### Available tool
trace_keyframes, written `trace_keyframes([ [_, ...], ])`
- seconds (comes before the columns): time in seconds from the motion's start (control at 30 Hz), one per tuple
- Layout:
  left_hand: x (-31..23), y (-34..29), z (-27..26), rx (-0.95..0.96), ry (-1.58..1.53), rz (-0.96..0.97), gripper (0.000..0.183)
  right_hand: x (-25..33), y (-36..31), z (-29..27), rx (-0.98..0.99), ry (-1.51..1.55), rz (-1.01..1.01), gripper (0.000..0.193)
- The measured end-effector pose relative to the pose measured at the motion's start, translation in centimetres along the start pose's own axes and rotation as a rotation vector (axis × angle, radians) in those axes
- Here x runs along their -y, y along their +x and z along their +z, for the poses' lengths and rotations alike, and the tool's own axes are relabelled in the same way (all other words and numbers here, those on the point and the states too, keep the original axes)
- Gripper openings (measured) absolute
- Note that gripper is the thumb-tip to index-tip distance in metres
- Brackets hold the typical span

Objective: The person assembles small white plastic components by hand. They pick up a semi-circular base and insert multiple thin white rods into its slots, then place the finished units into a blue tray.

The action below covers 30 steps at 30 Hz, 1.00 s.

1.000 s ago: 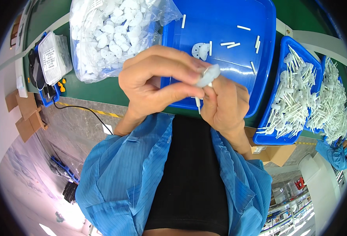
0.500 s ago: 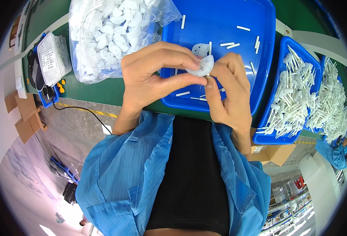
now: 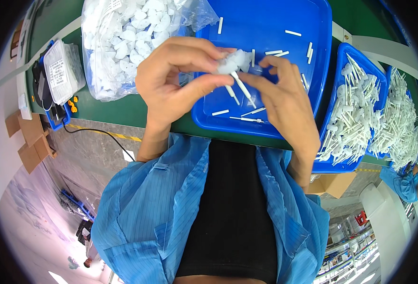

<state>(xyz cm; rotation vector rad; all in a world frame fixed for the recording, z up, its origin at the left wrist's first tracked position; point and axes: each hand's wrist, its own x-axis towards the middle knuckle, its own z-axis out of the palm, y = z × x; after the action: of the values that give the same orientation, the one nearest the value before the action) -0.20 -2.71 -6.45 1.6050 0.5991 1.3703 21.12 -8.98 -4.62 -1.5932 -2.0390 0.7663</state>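
My left hand (image 3: pixel 168 78) pinches a translucent white plastic piece (image 3: pixel 235 61) with rounded lobes over the near half of a blue tray (image 3: pixel 266 127). A white stick (image 3: pixel 243 90) slants down from its underside. A second thin stick (image 3: pixel 232 93) shows beside it below my left fingertips; whether it is held or lies in the tray I cannot tell. My right hand (image 3: pixel 287 97) has its fingers apart, the index fingertip right by the top of the stick. Its thumb is hidden. Several loose white sticks (image 3: pixel 293 33) lie scattered in the tray.
Left of the tray lies a clear bag (image 3: pixel 133 52) full of white plastic pieces. Blue bins on the right hold heaps of stick-fitted pieces (image 3: pixel 351 118) and thin white parts (image 3: pixel 398 123). A clear plastic box (image 3: pixel 64 71) and small orange parts (image 3: pixel 73 104) are at far left.
My right hand has let go of the white piece and drawn back to the right. My left hand has moved slightly up and left, tilting the piece so its stick shows.
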Motion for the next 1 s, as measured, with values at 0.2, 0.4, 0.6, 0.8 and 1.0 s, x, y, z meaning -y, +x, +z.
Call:
trace_keyframes([
  [0.2, 0.1, -1.1, -0.9, -0.097, -0.192, -0.297, 0.027, -1.2, 0.5, 2.5, -0.199, -0.053, -0.088, 0.037],
  [0.4, 0.0, -0.8, -0.6, -0.123, -0.101, -0.344, 0.028, -1.6, 1.7, 3.2, -0.243, -0.147, -0.129, 0.025],
  [0.6, 0.3, -0.7, -0.8, -0.071, -0.083, -0.286, 0.028, -0.7, 1.3, 2.0, -0.482, 0.174, 0.239, 0.02],
  [0.8, 0.3, -0.7, -0.5, -0.062, -0.113, -0.31, 0.028, 0.0, -1.5, -2.4, -0.274, -0.132, 0.13, 0.027],
  [1.0, 0.1, -0.6, 0.0, -0.065, -0.113, -0.331, 0.025, 0.3, -4.2, 0.5, 0.097, -0.169, 0.047, 0.016],
])
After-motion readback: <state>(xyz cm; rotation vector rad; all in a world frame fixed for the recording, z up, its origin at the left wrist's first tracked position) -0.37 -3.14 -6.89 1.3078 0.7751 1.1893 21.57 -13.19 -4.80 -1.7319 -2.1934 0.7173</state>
